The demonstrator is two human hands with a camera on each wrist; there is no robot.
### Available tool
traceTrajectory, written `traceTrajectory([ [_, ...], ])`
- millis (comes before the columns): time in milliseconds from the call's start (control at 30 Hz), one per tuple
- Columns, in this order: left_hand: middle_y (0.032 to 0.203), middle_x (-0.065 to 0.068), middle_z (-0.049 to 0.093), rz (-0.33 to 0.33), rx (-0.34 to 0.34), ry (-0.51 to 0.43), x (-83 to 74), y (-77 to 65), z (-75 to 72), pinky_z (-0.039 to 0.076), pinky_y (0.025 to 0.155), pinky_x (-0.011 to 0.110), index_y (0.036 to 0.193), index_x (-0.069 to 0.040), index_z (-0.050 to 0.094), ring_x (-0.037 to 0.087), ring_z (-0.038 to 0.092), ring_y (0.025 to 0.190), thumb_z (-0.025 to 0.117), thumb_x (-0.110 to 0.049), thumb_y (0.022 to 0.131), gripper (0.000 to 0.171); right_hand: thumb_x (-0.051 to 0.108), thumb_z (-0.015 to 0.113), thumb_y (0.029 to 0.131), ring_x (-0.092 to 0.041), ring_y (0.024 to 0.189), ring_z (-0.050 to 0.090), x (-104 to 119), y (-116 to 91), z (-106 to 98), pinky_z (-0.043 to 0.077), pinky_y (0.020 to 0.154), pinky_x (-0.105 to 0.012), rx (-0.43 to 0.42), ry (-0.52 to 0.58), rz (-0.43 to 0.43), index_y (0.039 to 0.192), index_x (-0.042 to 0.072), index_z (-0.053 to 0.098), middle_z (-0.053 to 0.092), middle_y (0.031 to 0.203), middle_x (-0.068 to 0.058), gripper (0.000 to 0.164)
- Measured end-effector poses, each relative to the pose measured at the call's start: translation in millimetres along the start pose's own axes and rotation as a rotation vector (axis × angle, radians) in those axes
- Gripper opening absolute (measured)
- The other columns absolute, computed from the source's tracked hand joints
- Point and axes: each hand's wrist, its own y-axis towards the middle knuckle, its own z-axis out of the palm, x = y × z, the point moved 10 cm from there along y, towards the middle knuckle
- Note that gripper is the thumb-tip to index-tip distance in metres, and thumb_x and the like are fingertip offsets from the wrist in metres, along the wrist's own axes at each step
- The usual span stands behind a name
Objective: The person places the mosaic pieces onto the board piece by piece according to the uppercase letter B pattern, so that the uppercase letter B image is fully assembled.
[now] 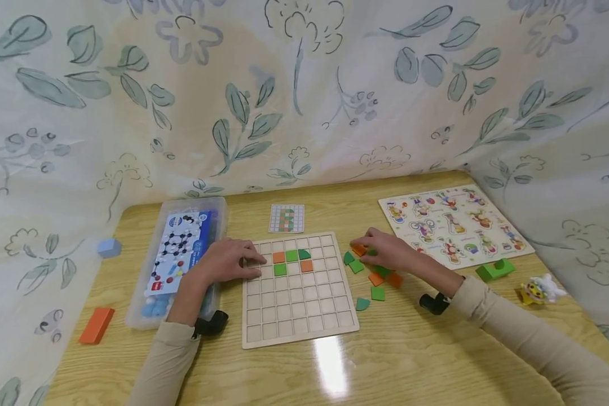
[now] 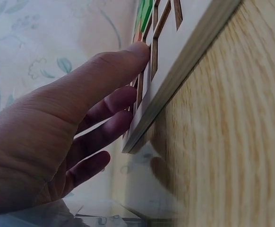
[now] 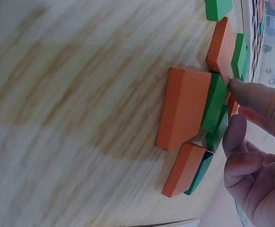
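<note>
A wooden grid board (image 1: 296, 313) lies mid-table with several orange and green tiles in its upper cells, among them an orange square (image 1: 307, 265) and a dark green quarter-circle (image 1: 304, 255). My left hand (image 1: 228, 259) rests at the board's left edge, thumb and fingertips touching its rim in the left wrist view, fingers loosely bent. Right of the board, my right hand (image 1: 388, 251) reaches into a loose pile of tiles. Its thumb and forefinger pinch an orange tile (image 1: 358, 248). Under and beside that hand lie green tiles (image 3: 215, 101) and more orange tiles (image 3: 184, 109), partly hidden by it.
A small pattern card (image 1: 286, 219) lies behind the board. At left are a clear plastic case (image 1: 175, 254), a blue block (image 1: 109, 247) and a red block (image 1: 96, 325). At right are a picture puzzle board (image 1: 457, 223), a green arched block (image 1: 494, 270) and a small toy figure (image 1: 538, 290).
</note>
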Motion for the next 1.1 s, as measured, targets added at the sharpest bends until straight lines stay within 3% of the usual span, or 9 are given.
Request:
traceTrajectory([
  [333, 0.098, -0.018, 0.066, 0.001, 0.009, -0.011, -0.5, -0.9, 4.7, 0.039, 0.076, 0.027, 0.109, -0.038, 0.074, 0.0, 0.051, 0.075, 0.069, -0.05, 0.084, 0.028, 0.021, 0.071, 0.088, -0.01, 0.074, 0.048, -1.5, -0.8, 6.1, 0.038, 0.06, -0.022, 0.026, 0.007, 0.004, 0.126, 0.012, 0.065, 0.057, 0.101, -0.007, 0.039],
  [533, 0.098, -0.018, 0.067, -0.005, 0.009, -0.006, -1.3, -0.5, 4.0, 0.038, 0.076, 0.027, 0.109, -0.038, 0.074, 0.001, 0.051, 0.076, 0.069, -0.05, 0.085, 0.028, 0.019, 0.071, 0.087, -0.009, 0.071, 0.047, 4.4, -1.1, 3.5, 0.039, 0.06, -0.021, 0.005, -0.018, -0.036, 0.12, 0.011, 0.068, 0.058, 0.097, -0.007, 0.034],
  [1100, 0.096, -0.018, 0.066, -0.005, -0.002, 0.005, -0.2, -0.8, 0.2, 0.038, 0.073, 0.025, 0.109, -0.038, 0.074, 0.001, 0.051, 0.075, 0.069, -0.05, 0.084, 0.028, 0.021, 0.071, 0.088, -0.009, 0.074, 0.049, -0.2, -1.3, 0.0, 0.041, 0.062, -0.022, -0.028, -0.013, -0.021, 0.117, 0.012, 0.07, 0.058, 0.099, -0.006, 0.03],
])
